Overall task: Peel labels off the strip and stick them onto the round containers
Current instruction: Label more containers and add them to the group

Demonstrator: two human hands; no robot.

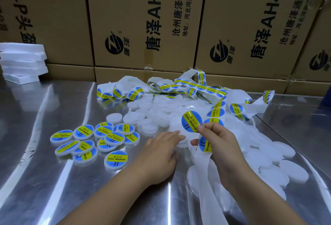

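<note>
Label (191, 121) in my right hand (221, 146) is peeled and up in the air, just above the pile of bare containers (154, 111). My fingers (207, 128) pinch its edge, and the strip (202, 87) runs under that hand. My left hand (161, 154) lies flat with its fingers straight, touching one bare container (174, 126) on the counter (44, 180).

The label could fold and stick to itself. It could land crooked if the container slides on the shiny counter. The tangled strip could snag.

I count one peeled label, one strip, about twelve labelled containers (116, 160), and too many bare ones to count.
</note>
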